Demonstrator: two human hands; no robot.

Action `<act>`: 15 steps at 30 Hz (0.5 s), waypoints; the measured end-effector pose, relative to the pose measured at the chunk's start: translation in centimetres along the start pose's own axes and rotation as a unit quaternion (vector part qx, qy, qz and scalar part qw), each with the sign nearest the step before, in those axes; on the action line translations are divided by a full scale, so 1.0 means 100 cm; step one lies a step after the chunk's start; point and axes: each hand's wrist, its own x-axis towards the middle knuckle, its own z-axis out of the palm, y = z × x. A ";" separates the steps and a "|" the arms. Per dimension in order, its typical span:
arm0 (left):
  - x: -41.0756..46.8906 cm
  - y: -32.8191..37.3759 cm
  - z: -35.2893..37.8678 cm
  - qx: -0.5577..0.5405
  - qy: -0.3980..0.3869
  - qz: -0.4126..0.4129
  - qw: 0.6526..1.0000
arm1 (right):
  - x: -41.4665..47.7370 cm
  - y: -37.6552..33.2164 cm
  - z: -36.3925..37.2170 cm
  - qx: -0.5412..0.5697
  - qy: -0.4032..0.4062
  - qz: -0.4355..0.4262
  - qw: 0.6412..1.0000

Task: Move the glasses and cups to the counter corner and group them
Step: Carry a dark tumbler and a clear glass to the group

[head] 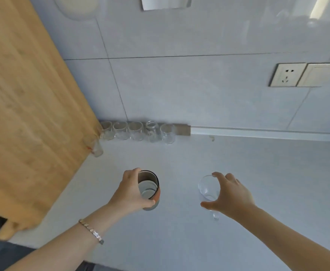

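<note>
My left hand (132,189) grips a dark tumbler (149,189) with an orange band, fingers and thumb curled round its rim and side. My right hand (229,194) holds a clear glass cup (207,187) from the right, thumb near its base and fingers over its rim. Both sit over the middle of the pale counter (238,163). Several clear glasses (135,131) stand in a row against the back wall at the counter corner, among them a small jar (152,131). One more clear glass (96,146) stands beside the wooden panel.
A tall wooden panel (29,114) closes off the left side of the counter. The tiled wall behind carries a power socket (287,74) and a switch (316,74) at the right. A brown strip (182,130) lies at the wall base right of the glasses.
</note>
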 end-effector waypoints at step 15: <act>0.230 -0.129 -0.120 0.126 0.046 -0.033 0.990 | 0.140 -0.163 0.090 0.003 -0.047 0.006 0.999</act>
